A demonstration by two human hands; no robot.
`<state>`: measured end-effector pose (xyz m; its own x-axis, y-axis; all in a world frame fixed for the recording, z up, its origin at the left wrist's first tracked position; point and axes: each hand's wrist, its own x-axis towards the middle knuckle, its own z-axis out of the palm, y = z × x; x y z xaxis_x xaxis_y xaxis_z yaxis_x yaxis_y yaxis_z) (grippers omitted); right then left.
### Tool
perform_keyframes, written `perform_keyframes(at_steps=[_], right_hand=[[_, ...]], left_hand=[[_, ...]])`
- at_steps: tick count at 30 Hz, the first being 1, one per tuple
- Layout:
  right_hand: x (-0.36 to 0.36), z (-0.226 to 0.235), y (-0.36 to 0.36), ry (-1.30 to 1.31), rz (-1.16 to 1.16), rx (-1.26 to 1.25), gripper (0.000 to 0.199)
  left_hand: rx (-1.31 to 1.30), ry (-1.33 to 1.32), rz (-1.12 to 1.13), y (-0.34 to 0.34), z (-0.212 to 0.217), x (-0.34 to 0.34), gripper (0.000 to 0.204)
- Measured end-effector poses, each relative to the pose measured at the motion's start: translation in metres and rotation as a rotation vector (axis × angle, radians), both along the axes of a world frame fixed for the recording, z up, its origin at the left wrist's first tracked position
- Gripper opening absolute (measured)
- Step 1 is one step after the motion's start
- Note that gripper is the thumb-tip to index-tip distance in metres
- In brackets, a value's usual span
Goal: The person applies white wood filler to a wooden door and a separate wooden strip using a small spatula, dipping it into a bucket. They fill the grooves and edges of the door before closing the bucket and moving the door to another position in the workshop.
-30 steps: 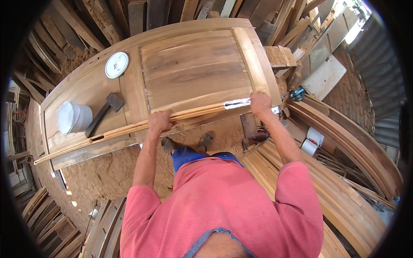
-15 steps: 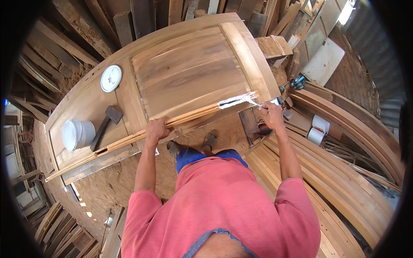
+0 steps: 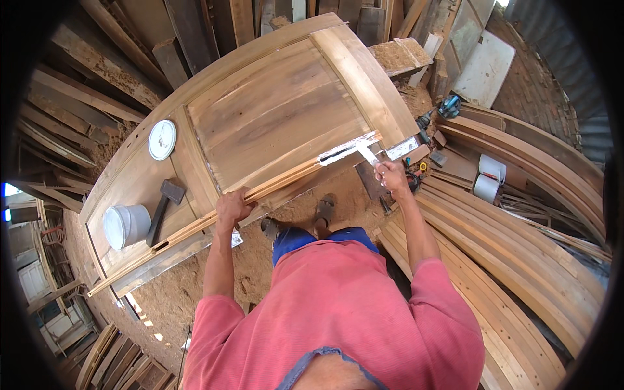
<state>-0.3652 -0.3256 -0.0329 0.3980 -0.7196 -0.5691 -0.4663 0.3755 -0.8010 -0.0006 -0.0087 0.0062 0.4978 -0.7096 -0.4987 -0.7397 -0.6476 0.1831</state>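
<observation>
Hands both look busy from up here: your left hand (image 3: 234, 208) is wrapped round a long wooden strip (image 3: 283, 184), and your right hand (image 3: 392, 177) has its fingers closed on a flat spreader (image 3: 369, 155) smeared white. Its blade sits up-left of your right knuckles, right at the white paste (image 3: 338, 150) coating that end of the strip. So the strip passes under your left hand, along the near edge of the panelled door (image 3: 279, 97) beyond both hands. Left of your left hand you've got a dark hammer (image 3: 172, 190), then a white bucket (image 3: 127, 227), with a round white lid (image 3: 162, 140) farther out. Past your right hand there's a blue power tool (image 3: 448, 106), plus stacked boards (image 3: 500, 240) down and right.
</observation>
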Motion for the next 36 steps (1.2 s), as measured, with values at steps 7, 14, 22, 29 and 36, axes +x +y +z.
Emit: perform_keyframes(at_steps=[7,14,22,29,36], right_hand=[[-0.012,-0.017,0.002,-0.012,-0.094,-0.040,0.023],[0.005,-0.003,-0.004,-0.118,-0.183,0.011,0.022],[0.019,-0.005,0.006,-0.067,-0.123,-0.105,0.031],[0.001,-0.007,0.005,0.063,-0.026,-0.117,0.031],[0.004,-0.010,-0.005,-0.015,-0.205,-0.071,0.021]], left_hand=[[-0.006,0.003,0.003,-0.003,0.003,-0.003,0.047],[0.038,-0.011,0.003,0.000,-0.001,-0.001,0.050],[0.027,-0.010,-0.020,0.001,-0.007,0.002,0.050],[0.000,-0.012,-0.031,-0.001,-0.005,0.001,0.052],[-0.014,-0.026,-0.028,0.001,-0.007,0.001,0.048]])
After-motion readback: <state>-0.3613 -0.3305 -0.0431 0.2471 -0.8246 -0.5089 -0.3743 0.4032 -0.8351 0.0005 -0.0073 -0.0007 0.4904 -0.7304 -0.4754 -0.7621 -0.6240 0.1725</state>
